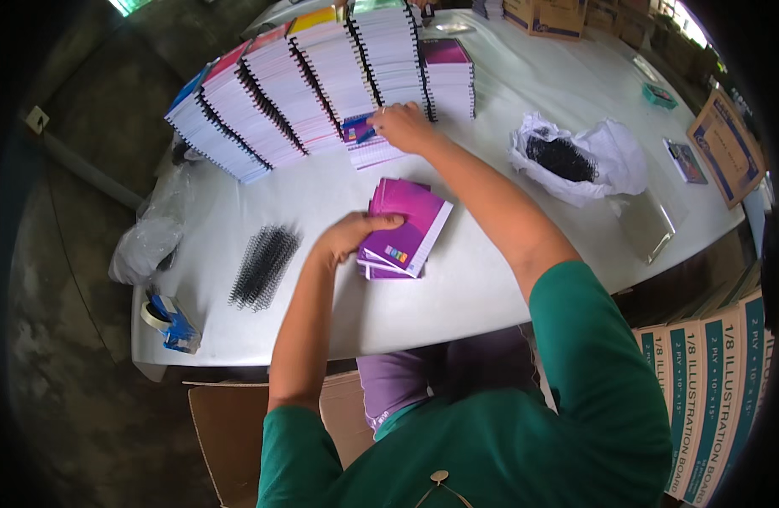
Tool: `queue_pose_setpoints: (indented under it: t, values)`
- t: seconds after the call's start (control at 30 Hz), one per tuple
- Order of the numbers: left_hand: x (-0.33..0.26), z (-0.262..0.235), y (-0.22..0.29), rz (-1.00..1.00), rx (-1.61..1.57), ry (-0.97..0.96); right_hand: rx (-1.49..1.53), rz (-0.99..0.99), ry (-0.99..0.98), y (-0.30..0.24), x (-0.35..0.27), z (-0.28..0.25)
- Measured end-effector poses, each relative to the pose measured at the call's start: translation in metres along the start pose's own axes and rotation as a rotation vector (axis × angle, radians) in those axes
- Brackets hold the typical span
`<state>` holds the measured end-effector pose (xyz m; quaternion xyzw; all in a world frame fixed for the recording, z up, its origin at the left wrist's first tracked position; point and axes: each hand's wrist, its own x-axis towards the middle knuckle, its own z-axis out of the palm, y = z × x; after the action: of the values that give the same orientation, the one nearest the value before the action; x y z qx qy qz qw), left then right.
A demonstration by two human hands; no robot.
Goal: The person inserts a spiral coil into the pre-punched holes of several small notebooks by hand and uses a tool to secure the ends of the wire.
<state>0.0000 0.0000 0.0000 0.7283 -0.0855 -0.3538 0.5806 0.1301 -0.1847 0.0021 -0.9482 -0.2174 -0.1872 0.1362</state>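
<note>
My left hand (pixel 349 237) rests on purple covers (pixel 404 227) marked with a small multicoloured patch. Around those covers, the table (pixel 457 296) is white. Left of them lie black coils (pixel 264 265); beyond them stand stacks of white-edged notebooks (pixel 322 80) with black spirals and pink, yellow and blue covers. My sleeves are green.

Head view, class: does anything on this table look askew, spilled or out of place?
The purple booklets under the left hand are fanned unevenly, edges not aligned. The small stack under the right hand also sits skewed beside the neat rows of spiral notebooks. Nothing looks spilled or damaged.
</note>
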Motion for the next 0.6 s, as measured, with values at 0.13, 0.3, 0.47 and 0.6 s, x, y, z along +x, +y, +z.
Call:
queue_pose_setpoints:
  t: [0.13, 0.3, 0.47, 0.6]
  values:
    - [0.032, -0.001, 0.008, -0.056, 0.280, -0.101, 0.447, 0.027, 0.160, -0.006, -0.047, -0.037]
    - [0.023, -0.034, 0.047, 0.038, 0.867, 0.269, 0.708, -0.093, 0.431, -0.055, -0.106, -0.075]
    - [-0.029, 0.042, 0.041, 0.355, 1.049, 0.399, 1.565, 0.588, -0.474, -0.091, -0.225, -0.051]
    - [-0.015, 0.059, -0.013, 0.553, 1.404, 0.671, 2.386, 0.919, -0.278, -0.124, -0.202, 0.001]
